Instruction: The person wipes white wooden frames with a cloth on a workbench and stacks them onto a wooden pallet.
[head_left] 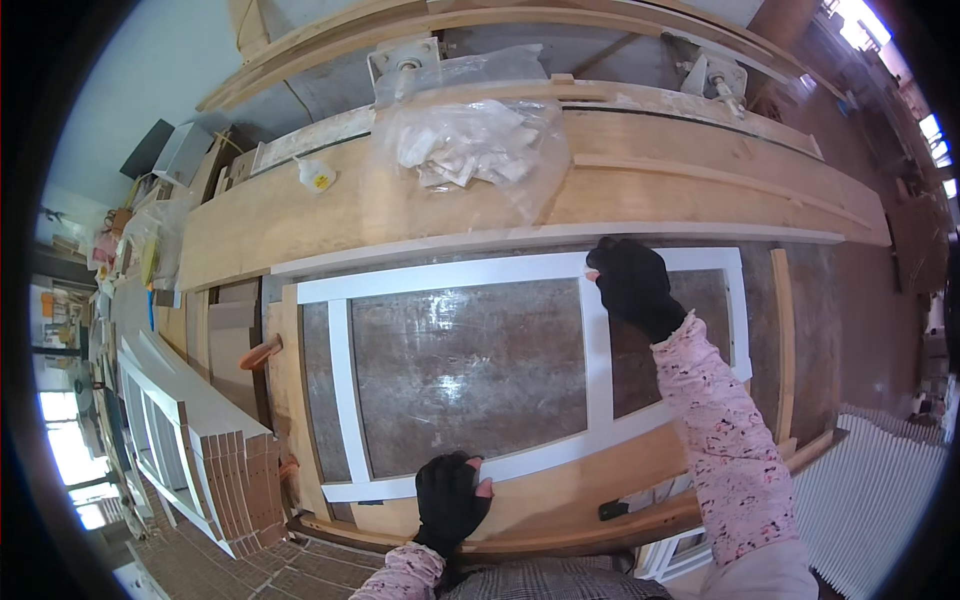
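A white panel frame (341,385) with two crossbars lies flat on a worn grey-brown work surface (470,370). My left hand (450,502), in a black glove with a bare thumb tip, is closed on the frame's near rail, left of the middle. Out to the far rail reaches my right hand (634,283), gloved the same way, above the joint with the right crossbar. Its fingers are curled down there; whatever they pinch, if anything, is hidden beneath the glove. Pink patterned sleeves (720,430) cover my forearms.
Wooden strips (782,340) border the work surface. Beyond lies a board bearing a clear plastic bag (470,150) of white pieces and a small white bottle (317,175). Stacked white frames (200,450) stand at left, white ribbed pieces (870,490) at right. An orange-brown handle (262,352) juts out left.
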